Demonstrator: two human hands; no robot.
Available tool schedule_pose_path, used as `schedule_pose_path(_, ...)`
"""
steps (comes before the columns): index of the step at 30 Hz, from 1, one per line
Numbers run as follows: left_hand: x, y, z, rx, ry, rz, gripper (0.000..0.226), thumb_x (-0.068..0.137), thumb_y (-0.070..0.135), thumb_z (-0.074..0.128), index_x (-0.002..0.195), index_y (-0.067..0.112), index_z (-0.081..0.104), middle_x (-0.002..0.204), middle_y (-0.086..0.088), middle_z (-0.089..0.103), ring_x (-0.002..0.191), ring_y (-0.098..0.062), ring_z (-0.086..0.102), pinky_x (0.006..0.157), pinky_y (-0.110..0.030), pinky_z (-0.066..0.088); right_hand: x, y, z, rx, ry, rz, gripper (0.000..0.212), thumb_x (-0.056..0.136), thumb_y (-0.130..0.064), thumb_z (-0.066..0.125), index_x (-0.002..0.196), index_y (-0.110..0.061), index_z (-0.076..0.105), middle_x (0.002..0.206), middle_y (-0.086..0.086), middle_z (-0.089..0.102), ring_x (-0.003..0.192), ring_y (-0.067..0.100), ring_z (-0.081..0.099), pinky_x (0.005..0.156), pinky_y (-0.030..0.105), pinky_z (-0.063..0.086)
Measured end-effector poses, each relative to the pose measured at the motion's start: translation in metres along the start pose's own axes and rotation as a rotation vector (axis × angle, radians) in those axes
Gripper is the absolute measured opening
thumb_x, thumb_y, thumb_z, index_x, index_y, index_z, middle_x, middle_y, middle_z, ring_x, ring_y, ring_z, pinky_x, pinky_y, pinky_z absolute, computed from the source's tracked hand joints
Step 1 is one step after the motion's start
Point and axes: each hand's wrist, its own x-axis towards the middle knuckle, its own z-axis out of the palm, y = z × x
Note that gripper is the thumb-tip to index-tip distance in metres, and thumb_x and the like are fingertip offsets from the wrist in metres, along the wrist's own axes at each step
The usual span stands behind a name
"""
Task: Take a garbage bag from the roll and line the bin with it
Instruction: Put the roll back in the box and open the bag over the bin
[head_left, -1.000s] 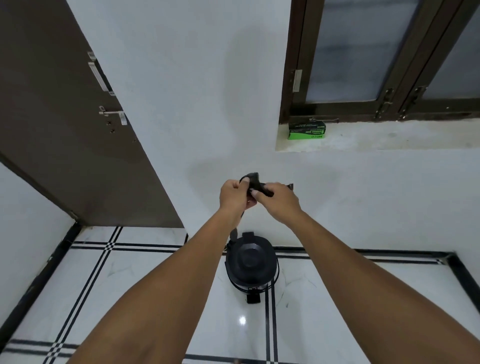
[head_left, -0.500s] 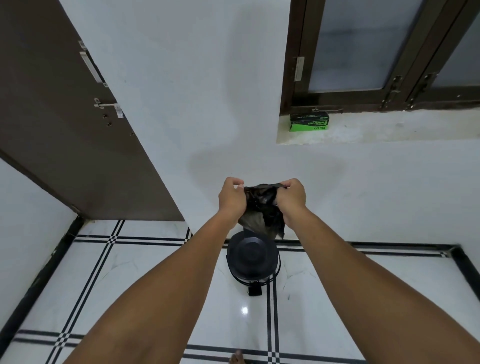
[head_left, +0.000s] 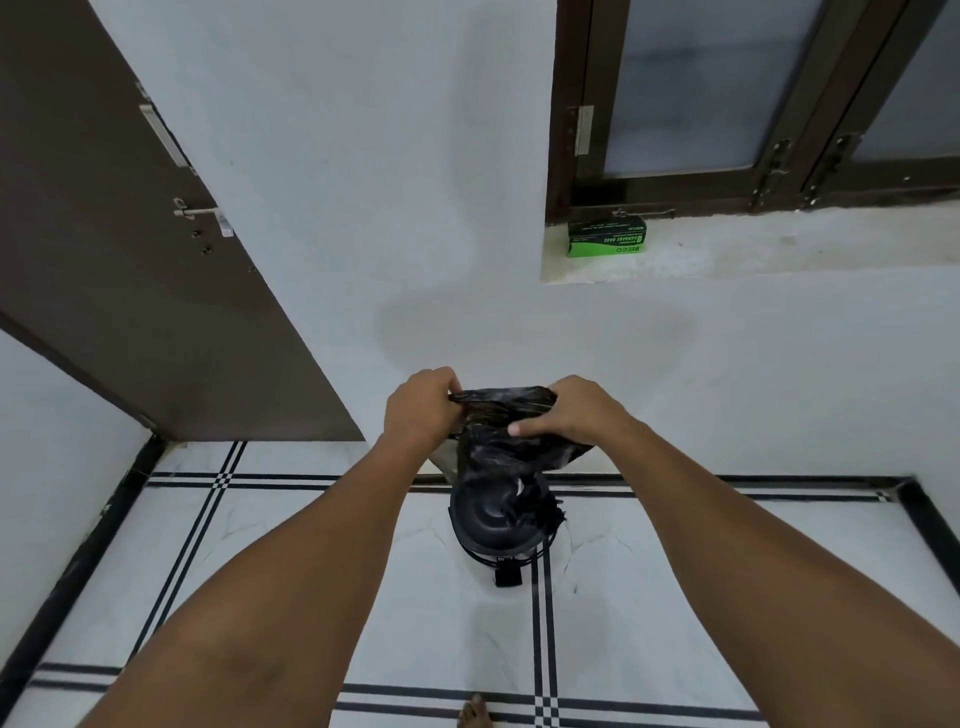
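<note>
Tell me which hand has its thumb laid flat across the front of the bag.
The right hand: its thumb lies across the black bag. The left hand only pinches the top edge.

White walls (head_left: 363, 156), brown door (head_left: 104, 234), dark-framed window (head_left: 727, 93), striped white floor (head_left: 260, 545).

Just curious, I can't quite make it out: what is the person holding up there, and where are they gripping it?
A black garbage bag, pinched along its top edge: left hand at one end, right hand at the other.
</note>
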Motion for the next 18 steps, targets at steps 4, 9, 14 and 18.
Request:
schedule_pose_path(4,-0.006,0.003,-0.003,0.162,-0.02,0.139,0.013,0.091,0.028,0.056,0.092,0.019,0.066,0.086,0.001,0.063,0.081,-0.023,0.058,0.066,-0.031,0.04,-0.002,0.006,0.005,-0.339,0.246,0.079,0.015,0.081,-0.033,0.07,0.087,-0.019,0.067,0.083,-0.002,0.067,0.077,0.021,0.064,0.057,0.026,0.041)
schedule_pose_path(9,-0.011,-0.001,0.001,0.13,-0.052,0.033,0.014,0.093,0.022,0.049,0.082,0.018,0.058,0.076,0.0,0.057,0.072,-0.024,0.054,0.061,-0.031,0.037,0.0,0.01,0.005,-0.415,0.344,0.102,0.017,0.082,0.0,0.057,0.089,-0.015,0.052,0.1,0.005,0.061,0.081,0.024,0.054,0.064,0.03,0.04)
schedule_pose_path(14,0.005,-0.014,0.011,-0.699,-0.103,-0.478,0.02,0.09,0.009,0.048,0.082,0.006,0.066,0.086,-0.016,0.071,0.075,-0.03,0.061,0.065,-0.03,0.051,-0.001,0.022,0.008,-0.408,0.373,0.104,0.024,0.085,0.007,0.047,0.099,-0.012,0.043,0.096,0.008,0.054,0.083,0.026,0.052,0.067,0.035,0.04)
schedule_pose_path(18,0.007,-0.006,0.01,-1.227,-0.138,-0.673,0.028,0.094,-0.003,0.045,0.105,-0.001,0.072,0.094,-0.021,0.074,0.073,-0.031,0.069,0.067,-0.042,0.065,0.01,0.022,0.018,0.025,0.308,0.151,0.023,0.087,0.002,0.057,0.107,-0.009,0.056,0.104,0.01,0.061,0.091,0.027,0.058,0.076,0.037,0.052)
